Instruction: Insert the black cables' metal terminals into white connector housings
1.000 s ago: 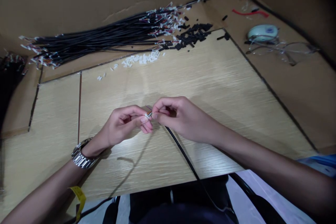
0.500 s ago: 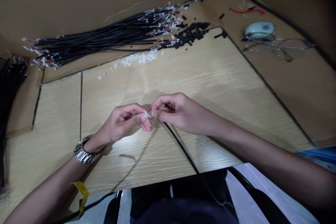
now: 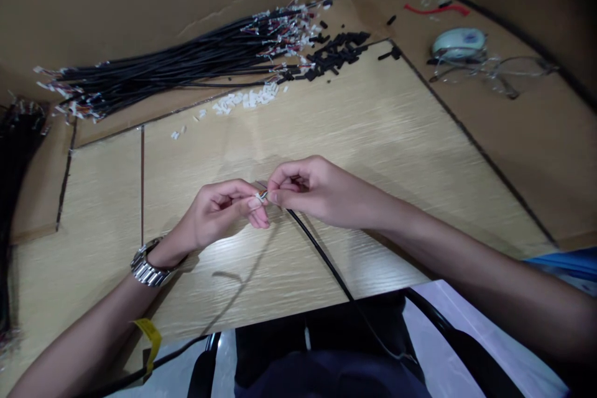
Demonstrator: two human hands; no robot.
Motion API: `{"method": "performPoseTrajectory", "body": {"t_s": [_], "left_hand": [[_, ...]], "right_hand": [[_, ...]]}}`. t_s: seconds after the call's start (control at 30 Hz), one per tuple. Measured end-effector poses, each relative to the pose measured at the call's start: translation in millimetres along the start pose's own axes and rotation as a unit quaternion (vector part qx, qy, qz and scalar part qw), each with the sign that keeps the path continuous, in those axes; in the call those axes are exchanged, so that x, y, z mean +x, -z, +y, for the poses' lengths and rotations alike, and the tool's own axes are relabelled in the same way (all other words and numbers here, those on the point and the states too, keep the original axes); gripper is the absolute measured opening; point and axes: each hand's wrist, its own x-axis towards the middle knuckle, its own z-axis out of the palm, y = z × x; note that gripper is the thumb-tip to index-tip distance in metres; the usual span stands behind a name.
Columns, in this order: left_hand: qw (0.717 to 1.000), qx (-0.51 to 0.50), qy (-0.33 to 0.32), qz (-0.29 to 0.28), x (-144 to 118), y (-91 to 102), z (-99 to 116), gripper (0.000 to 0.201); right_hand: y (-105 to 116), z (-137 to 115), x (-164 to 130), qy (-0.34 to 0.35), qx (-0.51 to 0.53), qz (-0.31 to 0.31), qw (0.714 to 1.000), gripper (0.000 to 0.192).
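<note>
At dial center, white connector (image 3: 259, 198): left hand (image 3: 212, 217) pinching it, probably light, fragile
Wires (image 3: 264, 194): right hand (image 3: 317, 191) pinching them, likely soft
Black cable (image 3: 321, 253): runs toward 5 o'clock, prob springier, safest grab

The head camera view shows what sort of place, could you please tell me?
It looks like a cable workbench, perhaps in a small workshop: a bundle of black cables lies along the back, near a scatter of small white pieces and a heap of short black pieces.

Left grip (image 3: 212, 217), right grip (image 3: 321, 189), black cable (image 3: 321, 253) and table edge (image 3: 298, 309) slightly higher in view than before
</note>
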Motion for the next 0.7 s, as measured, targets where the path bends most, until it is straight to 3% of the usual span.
{"method": "performPoseTrajectory", "body": {"t_s": [0.4,0.7], "left_hand": [[1.0,0.02,0.013,0.013,1.9,-2.5,2.3,0.013],[0.999,0.015,0.029,0.024,3.6,-4.5,5.5,0.015]], "right_hand": [[-7.2,3.5,-3.6,0.047,-0.043,0.029,0.998,0.016],[-10.3,4.1,-3.7,0.13,-0.162,0.085,0.975,0.011]]}}
